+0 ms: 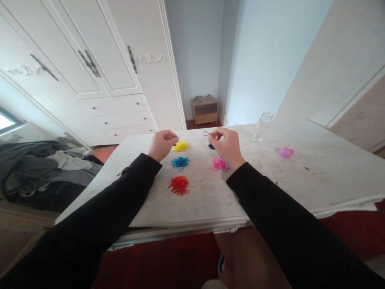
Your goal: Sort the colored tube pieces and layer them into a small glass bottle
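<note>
My right hand [226, 143] pinches a few thin rubber bands [206, 133], blue and pink, between thumb and fingertips. It is raised over a small black pile [211, 146] and a pile of pink rubber bands [219, 163], partly covering both. My left hand [164, 145] is closed in a pinch at the left edge of a yellow rubber band pile [181, 145]; whatever lies between its fingertips cannot be made out. Nearer to me are a pile of blue rubber bands [181, 162] and one of red rubber bands [179, 185].
The white table [198, 204] also bears a clear glass bottle [263, 127] at the back right and a pink-purple rounded object [285, 152] on the right. Dark clothes [45, 168] are heaped left of the table. Beyond it stand a white wardrobe [120, 80] and a small wooden cabinet [205, 111].
</note>
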`<state>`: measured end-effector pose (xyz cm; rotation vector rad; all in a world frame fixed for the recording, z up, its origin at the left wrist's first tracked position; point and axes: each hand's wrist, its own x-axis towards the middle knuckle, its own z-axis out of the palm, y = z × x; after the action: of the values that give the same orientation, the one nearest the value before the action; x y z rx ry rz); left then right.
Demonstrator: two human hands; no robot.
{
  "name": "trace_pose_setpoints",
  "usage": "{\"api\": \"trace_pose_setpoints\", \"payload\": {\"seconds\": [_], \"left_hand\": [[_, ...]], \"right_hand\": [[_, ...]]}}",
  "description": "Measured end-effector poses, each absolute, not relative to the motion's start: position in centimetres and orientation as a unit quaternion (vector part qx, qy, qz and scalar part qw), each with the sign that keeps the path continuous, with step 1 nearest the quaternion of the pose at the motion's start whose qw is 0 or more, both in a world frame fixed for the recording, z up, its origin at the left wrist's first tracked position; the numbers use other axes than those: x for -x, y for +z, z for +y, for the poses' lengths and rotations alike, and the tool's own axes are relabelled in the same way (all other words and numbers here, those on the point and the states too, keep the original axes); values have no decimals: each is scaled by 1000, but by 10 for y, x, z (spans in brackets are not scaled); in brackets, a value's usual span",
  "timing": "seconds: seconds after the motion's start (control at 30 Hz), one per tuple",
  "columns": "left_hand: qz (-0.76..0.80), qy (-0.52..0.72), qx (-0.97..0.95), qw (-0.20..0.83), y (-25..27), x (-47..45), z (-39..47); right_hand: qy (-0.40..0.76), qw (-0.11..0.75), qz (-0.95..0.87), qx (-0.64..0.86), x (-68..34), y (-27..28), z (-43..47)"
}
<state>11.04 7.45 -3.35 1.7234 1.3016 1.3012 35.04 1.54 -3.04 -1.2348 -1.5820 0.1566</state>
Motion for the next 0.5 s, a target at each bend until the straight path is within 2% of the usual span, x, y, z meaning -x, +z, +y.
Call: {"api": "trace_pose_setpoints", "payload": {"seconds": [0.13,0.33,0.5], "left_hand": [[536,449,-674,240,-40,-106,81],[565,399,-691,210,-42,-101,82],[564,407,-690,203,-40,-102,81]], "right_hand": [[70,536,-649,536,-359,-30,20],[80,527,-666,521,-374,-33,26],[210,463,-705,494,-397,-35,29]]}}
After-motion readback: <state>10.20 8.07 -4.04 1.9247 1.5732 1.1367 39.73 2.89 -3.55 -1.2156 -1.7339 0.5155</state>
